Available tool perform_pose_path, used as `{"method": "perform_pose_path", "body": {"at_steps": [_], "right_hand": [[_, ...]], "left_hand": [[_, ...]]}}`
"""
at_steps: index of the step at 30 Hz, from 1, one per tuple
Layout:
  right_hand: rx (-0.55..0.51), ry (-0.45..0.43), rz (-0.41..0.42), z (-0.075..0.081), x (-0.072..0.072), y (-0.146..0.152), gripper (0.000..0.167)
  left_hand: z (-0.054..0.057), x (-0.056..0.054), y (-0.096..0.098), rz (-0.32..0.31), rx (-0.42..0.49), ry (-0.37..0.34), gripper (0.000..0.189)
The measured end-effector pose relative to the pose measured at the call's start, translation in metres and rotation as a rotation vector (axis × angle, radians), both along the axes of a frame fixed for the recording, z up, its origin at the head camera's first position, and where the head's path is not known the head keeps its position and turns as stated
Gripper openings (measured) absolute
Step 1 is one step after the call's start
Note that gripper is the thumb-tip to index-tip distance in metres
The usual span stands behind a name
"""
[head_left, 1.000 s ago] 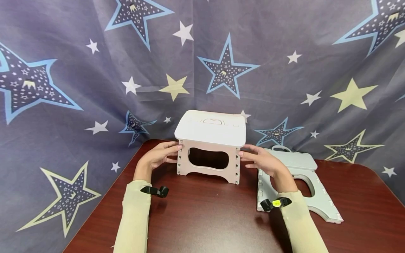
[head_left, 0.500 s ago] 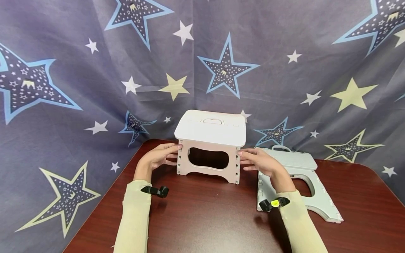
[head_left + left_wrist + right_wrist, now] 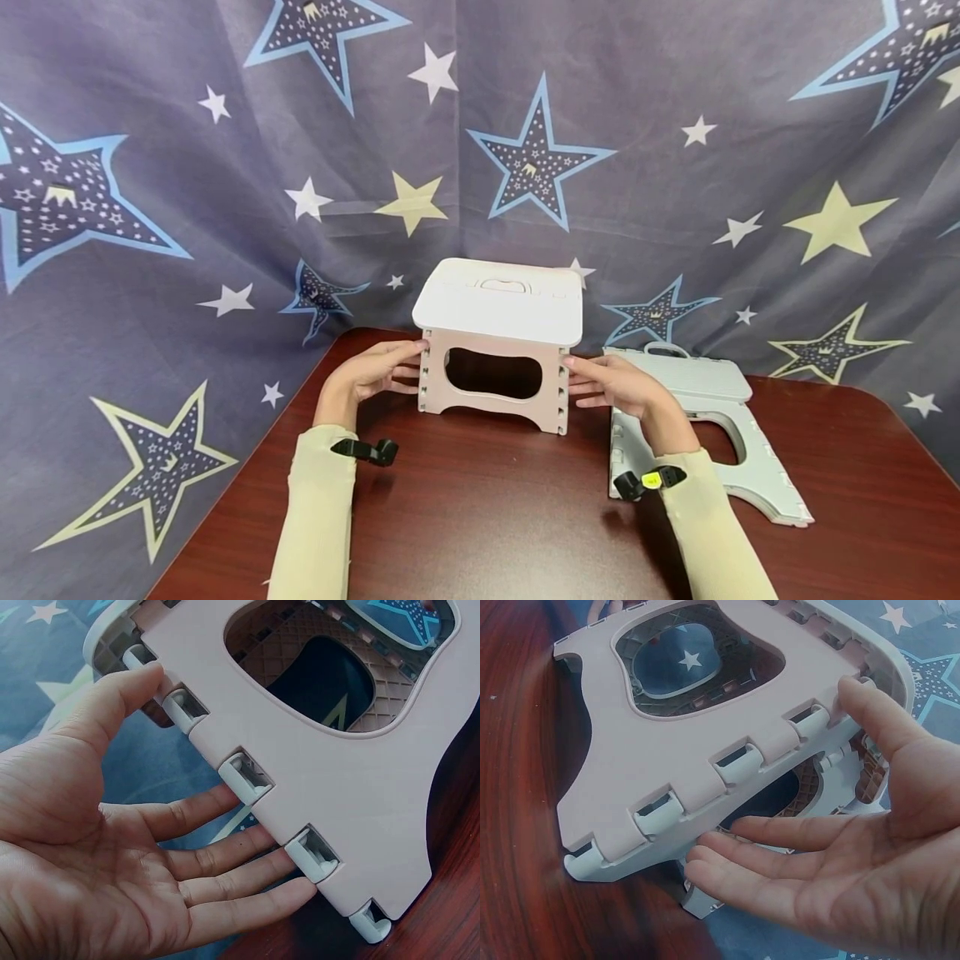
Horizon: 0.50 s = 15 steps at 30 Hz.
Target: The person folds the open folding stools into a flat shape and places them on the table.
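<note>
From here I read the step as steadying the unfolded pink-and-white step stool (image 3: 498,318) upright on the wood-grained table (image 3: 465,517), the left hand (image 3: 375,369) and right hand (image 3: 619,385) at its sides, thumbs spread from straight fingers, and any shift would call for even pressure.

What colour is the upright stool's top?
The top is white, seen best in the head view.

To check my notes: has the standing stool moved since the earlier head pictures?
No. In the head view, the standing stool shows no visible shift on the table, judged against the folded stool.
</note>
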State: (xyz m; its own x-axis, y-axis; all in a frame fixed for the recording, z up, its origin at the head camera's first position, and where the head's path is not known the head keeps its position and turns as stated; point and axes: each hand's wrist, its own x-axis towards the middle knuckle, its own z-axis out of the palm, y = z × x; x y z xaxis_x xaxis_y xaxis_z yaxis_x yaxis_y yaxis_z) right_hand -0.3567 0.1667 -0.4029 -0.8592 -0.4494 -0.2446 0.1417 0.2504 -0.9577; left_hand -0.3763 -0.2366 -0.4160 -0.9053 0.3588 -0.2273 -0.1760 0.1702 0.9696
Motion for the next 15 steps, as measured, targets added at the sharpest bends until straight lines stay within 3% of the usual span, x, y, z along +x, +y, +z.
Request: {"method": "perform_pose_path", "body": {"at_steps": [15], "right_hand": [[-0.026,0.009,0.016,-0.0025,-0.001,0.0025,0.07]], "left_hand": [[0.0011,0.002,0.0035,-0.02,0.014,0.015,0.058]]}}
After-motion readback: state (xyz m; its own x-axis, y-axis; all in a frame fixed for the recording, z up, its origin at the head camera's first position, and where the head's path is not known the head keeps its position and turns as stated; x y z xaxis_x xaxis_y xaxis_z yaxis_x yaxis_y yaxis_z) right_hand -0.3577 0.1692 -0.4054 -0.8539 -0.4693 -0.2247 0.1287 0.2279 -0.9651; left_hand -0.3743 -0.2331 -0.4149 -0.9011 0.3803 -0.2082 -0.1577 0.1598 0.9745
